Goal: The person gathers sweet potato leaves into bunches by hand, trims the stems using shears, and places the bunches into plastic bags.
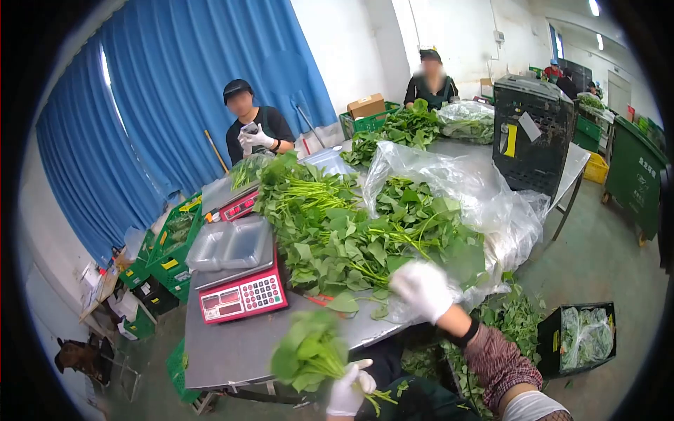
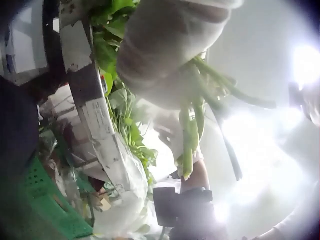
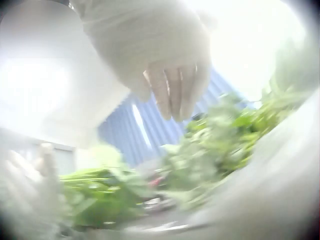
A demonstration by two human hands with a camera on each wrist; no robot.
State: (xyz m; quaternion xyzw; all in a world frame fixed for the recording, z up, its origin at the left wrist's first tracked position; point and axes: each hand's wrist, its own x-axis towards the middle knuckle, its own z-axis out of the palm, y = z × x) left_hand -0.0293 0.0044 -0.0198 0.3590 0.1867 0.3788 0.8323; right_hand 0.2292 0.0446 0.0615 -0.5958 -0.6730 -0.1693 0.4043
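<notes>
My gloved left hand (image 1: 349, 390) grips a bunch of leafy greens (image 1: 309, 351) by the stems, in front of the table's near edge. The cut stems (image 2: 189, 145) stick out past the glove in the left wrist view. My right hand (image 1: 423, 289), also gloved and slightly blurred, is over the near right side of a large pile of greens (image 1: 316, 231). The right wrist view shows this hand (image 3: 165, 65) with fingers hanging fairly straight and nothing between them. Clear plastic sheeting (image 1: 484, 203) lies over the pile's right side.
A red scale (image 1: 242, 296) bearing clear plastic trays (image 1: 242, 242) stands left on the metal table (image 1: 232, 354). A black crate (image 1: 531, 133) stands at the table's right end. Another crate (image 1: 551, 344) with bagged greens is on the floor. Two people sit across the table.
</notes>
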